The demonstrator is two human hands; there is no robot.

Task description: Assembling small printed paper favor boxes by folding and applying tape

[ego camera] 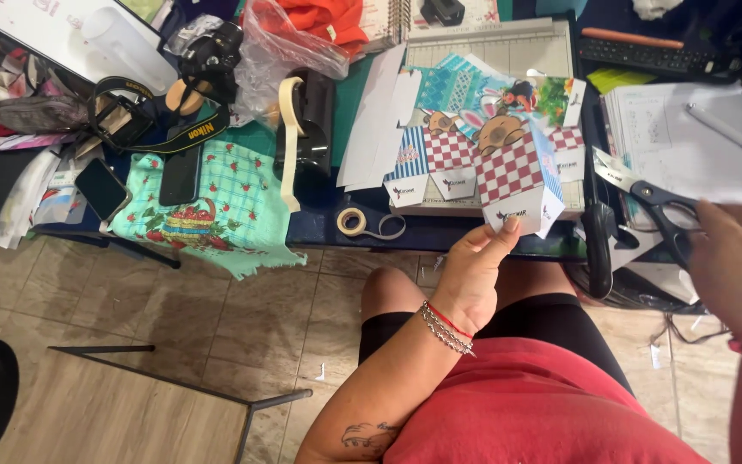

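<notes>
Nearest to the camera is the person's red shirt (551,412) and the black shorts (560,318) over the knee. Above them the left hand (471,273) is raised, with bracelets on the wrist, and its fingertips pinch the lower corner of a folded paper box (517,176) with a red and white check pattern. The box is held in the air just in front of the near edge of the desk (319,225), directly above the left hand and well to the left of the right hand (740,262). Its long axis is tilted, with the lower end pointing down to the person and the upper end pointing away, toward the far edge.

The right hand is closed around the dark handles of the scissors (646,193). There is one pair of scissors; its blades are a little apart and point to the left, toward the box, but do not touch it.

On the desk I count one roll of tape (353,221) at the near edge, two dark phones (180,174) on and beside the green patterned cloth (216,215), one camera (212,56) with a strap, and one pen (732,133) on a notebook (689,146) at the right side. More flat printed sheets (448,129) lie behind the box; how many I cannot tell.
</notes>
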